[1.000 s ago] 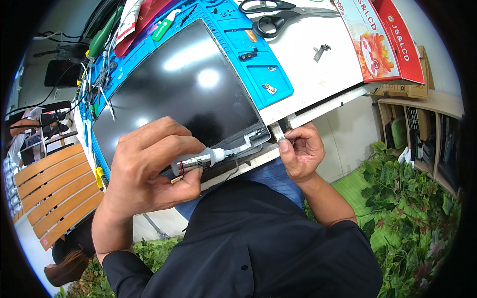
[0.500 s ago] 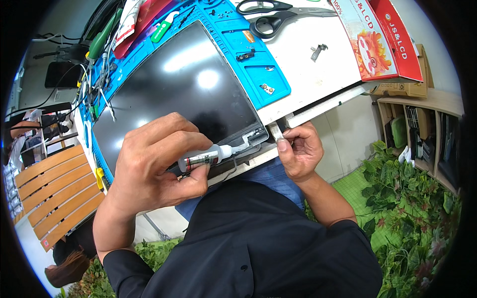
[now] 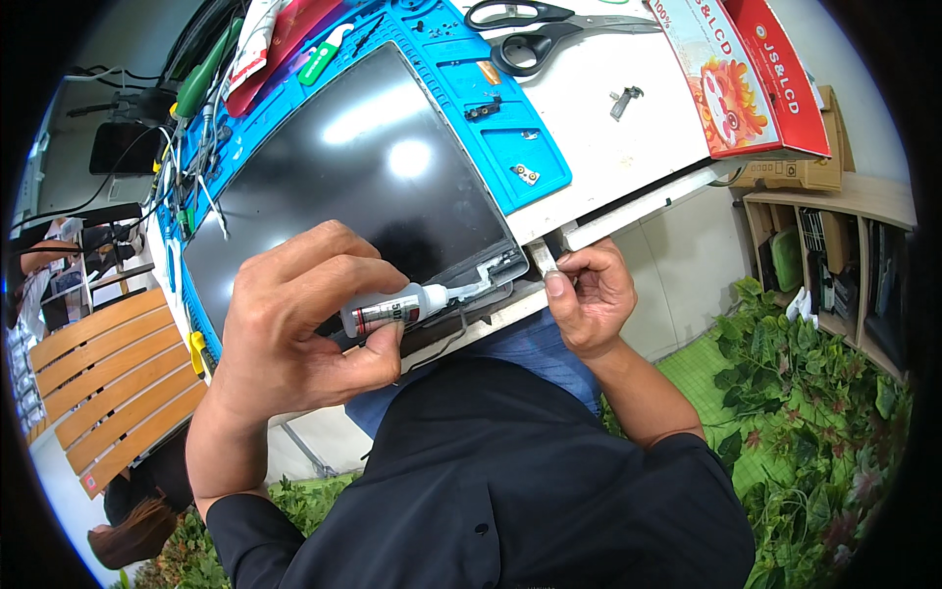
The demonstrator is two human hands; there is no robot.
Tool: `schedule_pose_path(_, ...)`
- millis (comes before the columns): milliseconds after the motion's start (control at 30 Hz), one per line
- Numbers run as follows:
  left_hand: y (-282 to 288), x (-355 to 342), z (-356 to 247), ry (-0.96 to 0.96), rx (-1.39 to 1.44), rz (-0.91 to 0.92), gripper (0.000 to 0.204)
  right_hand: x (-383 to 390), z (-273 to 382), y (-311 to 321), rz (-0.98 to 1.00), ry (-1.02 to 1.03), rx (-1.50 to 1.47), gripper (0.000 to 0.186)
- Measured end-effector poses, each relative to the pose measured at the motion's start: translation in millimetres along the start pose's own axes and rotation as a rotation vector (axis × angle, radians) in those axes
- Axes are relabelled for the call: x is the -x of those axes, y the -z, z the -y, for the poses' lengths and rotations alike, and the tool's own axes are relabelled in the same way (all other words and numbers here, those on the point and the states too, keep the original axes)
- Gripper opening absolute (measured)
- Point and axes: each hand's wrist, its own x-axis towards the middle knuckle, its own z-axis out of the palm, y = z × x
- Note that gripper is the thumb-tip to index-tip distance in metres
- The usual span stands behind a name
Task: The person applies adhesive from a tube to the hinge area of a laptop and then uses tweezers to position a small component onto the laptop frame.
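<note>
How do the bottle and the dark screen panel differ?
Size: the bottle is far smaller than the screen panel.
Look: the bottle is pale with a printed label and white nozzle; the screen panel is glossy black with bright reflections.
Pose: the bottle is tipped sideways in the left hand; the screen panel lies partly on the blue mat.

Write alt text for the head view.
A left hand holds a small nozzled bottle aimed toward the near right corner of a black display panel on a blue work mat; the right hand is at the edge of the worktable. Black-handled scissors and a red-and-white box sit beyond.
</note>
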Motion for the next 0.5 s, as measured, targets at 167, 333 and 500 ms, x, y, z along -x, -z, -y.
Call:
schedule_pose_path(167, -0.1, 1.9, 1.3, 0.001, -0.015, 0.019, 0.032, 0.1, 0.0, 0.2, 0.004, -0.001, -0.002, 0.023)
schedule_pose_path(333, 1.1, 0.3, 2.9, -0.008, -0.02, 0.049, 0.032, 0.6, -0.1, -1.1, -0.008, -0.005, -0.015, 0.023)
schedule_pose_path(500, 7.1, 1.8, 2.2, 0.032, -0.053, 0.071, 0.034, 0.2, 0.0, -0.9, -0.005, -0.008, -0.018, 0.024)
